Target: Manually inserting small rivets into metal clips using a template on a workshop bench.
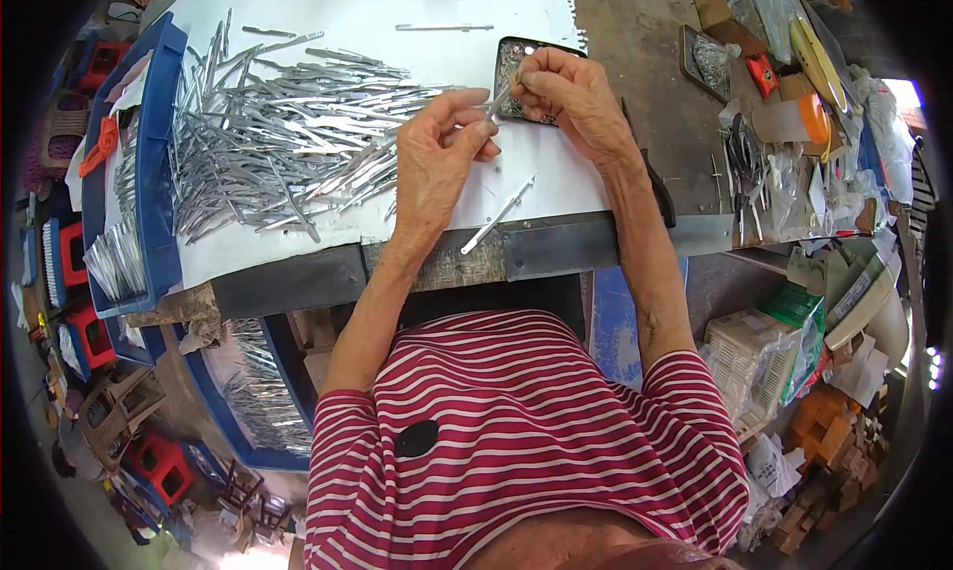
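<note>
My left hand (434, 153) pinches a thin metal strip (498, 103) between thumb and fingers, above the white sheet. At the strip's upper end, the fingertips of my right hand (576, 101) are pressed together; whatever they hold is too small to make out. Just behind and partly under the right hand sits a black tray (499, 64) of tiny metal parts. One loose metal strip (499, 214) lies slantwise near the table's front edge, and another strip (444, 27) rests farther back. A large heap of similar metal strips (298, 133) spreads to the left of my hands.
A blue crate (164, 173) with more strips stands at the table's left end, and another blue bin (213, 401) of strips is below. To the right lie scissors (740, 153), a small parts tray (707, 64) and an orange-lidded jar (784, 121).
</note>
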Available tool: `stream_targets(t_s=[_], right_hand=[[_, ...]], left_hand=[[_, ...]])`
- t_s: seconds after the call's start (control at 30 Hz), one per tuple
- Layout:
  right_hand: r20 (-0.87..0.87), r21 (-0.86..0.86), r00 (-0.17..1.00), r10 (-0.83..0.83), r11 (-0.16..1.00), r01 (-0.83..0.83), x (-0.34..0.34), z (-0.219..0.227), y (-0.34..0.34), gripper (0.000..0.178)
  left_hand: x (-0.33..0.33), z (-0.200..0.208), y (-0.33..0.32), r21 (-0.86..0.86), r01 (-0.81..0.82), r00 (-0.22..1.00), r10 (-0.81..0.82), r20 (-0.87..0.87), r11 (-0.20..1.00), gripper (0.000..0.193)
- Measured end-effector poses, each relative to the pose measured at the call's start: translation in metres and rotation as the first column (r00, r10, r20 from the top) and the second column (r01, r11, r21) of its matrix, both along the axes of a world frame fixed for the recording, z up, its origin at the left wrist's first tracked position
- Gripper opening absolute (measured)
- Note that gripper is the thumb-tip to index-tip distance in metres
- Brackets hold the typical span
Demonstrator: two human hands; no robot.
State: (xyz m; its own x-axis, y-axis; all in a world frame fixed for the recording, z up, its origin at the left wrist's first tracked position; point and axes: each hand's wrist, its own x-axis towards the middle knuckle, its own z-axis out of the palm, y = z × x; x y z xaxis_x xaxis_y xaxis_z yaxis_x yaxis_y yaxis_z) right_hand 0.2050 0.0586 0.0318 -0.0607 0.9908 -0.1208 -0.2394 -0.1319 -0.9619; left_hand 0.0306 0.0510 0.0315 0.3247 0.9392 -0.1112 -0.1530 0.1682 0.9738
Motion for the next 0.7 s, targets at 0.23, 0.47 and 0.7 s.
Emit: stream_targets(t_s=[0.23, 0.47, 0.7], right_hand=[[-0.014, 0.034, 0.999, 0.051, 0.998, -0.05, 0.001, -0.002, 0.0, 0.009], [-0.061, 0.094, 0.998, 0.028, 0.995, -0.022, -0.008, 0.004, -0.003, 0.011], [-0.011, 0.175, 0.995, 0.099, 0.98, -0.095, -0.009, 0.005, -0.007, 0.014]], left_hand=[[0.0, -0.004, -0.001, -0.164, 0.01, 0.984, 0.02, 0.18, 0.986, 0.026], [0.0, -0.007, -0.001, -0.217, -0.02, 0.973, 0.069, 0.221, 0.976, 0.025], [0.003, -0.007, -0.005, -0.159, -0.042, 0.98, 0.072, 0.187, 0.986, 0.019]])
